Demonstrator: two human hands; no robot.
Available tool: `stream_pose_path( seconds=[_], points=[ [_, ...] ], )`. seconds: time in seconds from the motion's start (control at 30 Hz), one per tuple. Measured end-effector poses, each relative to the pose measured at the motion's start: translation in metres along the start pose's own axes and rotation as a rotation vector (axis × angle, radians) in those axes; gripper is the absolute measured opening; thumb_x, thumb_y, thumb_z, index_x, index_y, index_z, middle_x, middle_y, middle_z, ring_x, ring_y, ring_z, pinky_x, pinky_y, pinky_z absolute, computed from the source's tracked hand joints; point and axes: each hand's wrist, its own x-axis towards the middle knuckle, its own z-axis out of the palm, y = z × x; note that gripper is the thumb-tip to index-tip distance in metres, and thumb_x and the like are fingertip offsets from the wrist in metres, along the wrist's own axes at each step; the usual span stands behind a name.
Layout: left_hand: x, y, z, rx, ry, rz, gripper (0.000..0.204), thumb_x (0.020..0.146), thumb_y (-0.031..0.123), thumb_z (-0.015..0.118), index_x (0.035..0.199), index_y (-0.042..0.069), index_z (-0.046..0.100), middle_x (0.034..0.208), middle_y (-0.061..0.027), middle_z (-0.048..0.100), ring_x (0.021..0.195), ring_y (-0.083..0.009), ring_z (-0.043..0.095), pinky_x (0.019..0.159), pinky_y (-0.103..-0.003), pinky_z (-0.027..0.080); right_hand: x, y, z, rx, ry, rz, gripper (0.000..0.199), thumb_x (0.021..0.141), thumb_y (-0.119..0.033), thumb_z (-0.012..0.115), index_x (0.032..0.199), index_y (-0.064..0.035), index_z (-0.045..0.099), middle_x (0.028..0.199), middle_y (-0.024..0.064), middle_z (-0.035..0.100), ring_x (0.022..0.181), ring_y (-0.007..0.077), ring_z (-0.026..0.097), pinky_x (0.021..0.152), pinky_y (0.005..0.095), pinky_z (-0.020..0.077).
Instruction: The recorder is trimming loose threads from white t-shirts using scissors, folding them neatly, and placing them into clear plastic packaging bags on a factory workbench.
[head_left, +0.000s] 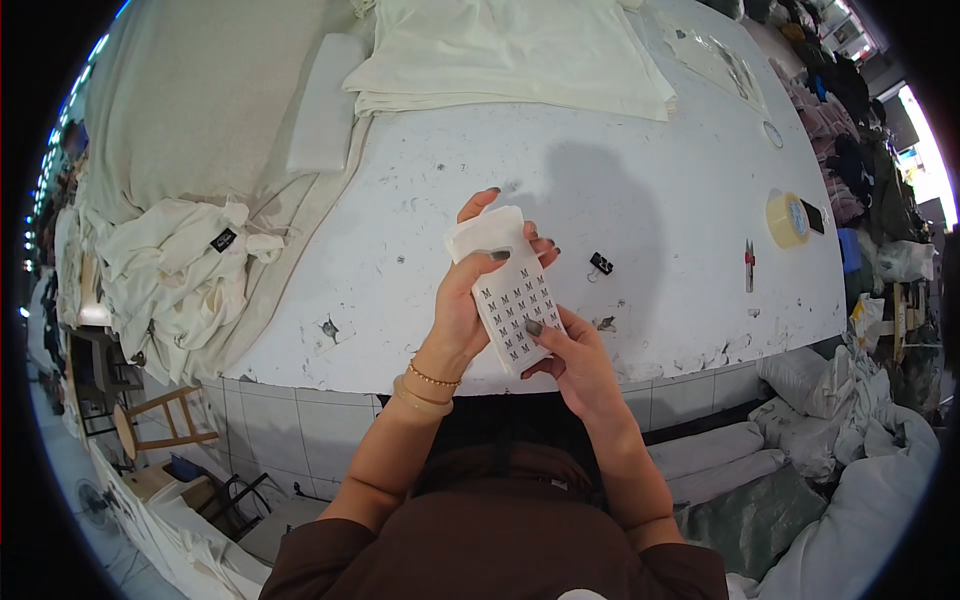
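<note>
Printed sheets [512, 298] — in both hands [463, 305] [582, 362]

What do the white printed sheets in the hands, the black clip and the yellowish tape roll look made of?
White rectangular printed sheets: probably paper, fairly matte; thin layered edges suggest it, though a coating is possible.
Small black clip: likely metal, dark finish; a thin wirelike loop shows.
Yellowish round tape roll: seemingly plastic film, smooth and slightly translucent.

Even, moderately bright light falls on the white table [420, 210], with a soft grey shadow [615, 190] right of centre. A bright opening [930, 150] glares far right; small lights [98, 48] line the left. Edges bow toward black corners; the centre looks sharp.
</note>
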Motion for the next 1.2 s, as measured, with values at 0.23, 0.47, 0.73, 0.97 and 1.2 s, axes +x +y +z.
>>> stream_pose_path(
  seconds=[0.23, 0.47, 0.73, 0.97, 1.2],
  points=[
    [0.0, 0.011, -0.003, 0.118, 0.085, -0.147, 0.078, 0.071, -0.001, 0.04, 0.144, 0.021, 0.023, 0.104, -0.0163, 0.054, 0.1, -0.0299, 0.054, 0.094, -0.046, 0.045, -0.009, 0.002, 0.003, -0.041, -0.017, -0.119, 0.017, 0.089, -0.011, 0.061, 0.1, 0.0008, 0.057, 0.088, 0.0077, 0.066, 0.065, 0.013, 0.063, 0.05, 0.0255, 0.0507],
    [-0.049, -0.01, -0.024, -0.137, 0.174, -0.149, 0.069, 0.068, -0.002, 0.041, 0.132, 0.022, 0.033, 0.096, -0.0146, 0.049, 0.086, -0.0255, 0.05, 0.081, -0.043, 0.048, -0.053, 0.032, 0.012, -0.044, 0.095, -0.016, 0.012, 0.089, -0.008, 0.059, 0.093, 0.0009, 0.053, 0.075, 0.0109, 0.064, 0.05, 0.0148, 0.06, 0.043, 0.0238, 0.048],
    [-0.122, -0.023, -0.034, 0.01, 0.289, -0.588, 0.084, 0.067, -0.002, 0.04, 0.145, 0.021, 0.021, 0.089, -0.0169, 0.056, 0.076, -0.0265, 0.055, 0.073, -0.043, 0.049, -0.091, 0.005, -0.02, -0.953, -0.256, 0.171, 0.025, 0.082, -0.008, 0.066, 0.105, -0.0034, 0.06, 0.089, 0.0061, 0.064, 0.069, 0.0098, 0.06, 0.063, 0.0251, 0.0488],
    [-0.136, -0.025, -0.035, 0.149, 0.26, -0.581, 0.096, 0.071, -0.007, 0.042, 0.151, 0.025, 0.0, 0.09, -0.0069, 0.055, 0.075, -0.0123, 0.053, 0.069, -0.029, 0.048, -0.056, 0.004, 0.027, -1.633, -0.174, -0.51, 0.036, 0.082, -0.006, 0.058, 0.117, -0.0011, 0.055, 0.107, 0.0093, 0.057, 0.11, 0.0241, 0.05, 0.101, 0.0444, 0.0295],
    [-0.142, -0.025, -0.036, 0.127, 0.173, -0.608, 0.093, 0.078, -0.005, 0.046, 0.151, 0.024, -0.005, 0.097, -0.0058, 0.054, 0.077, -0.0112, 0.055, 0.069, -0.026, 0.049, -0.055, 0.007, 0.021, -1.559, -0.275, -0.461, 0.032, 0.082, -0.005, 0.059, 0.114, -0.0015, 0.059, 0.098, 0.0068, 0.056, 0.091, 0.0215, 0.054, 0.091, 0.04, 0.0366]
  ],
)
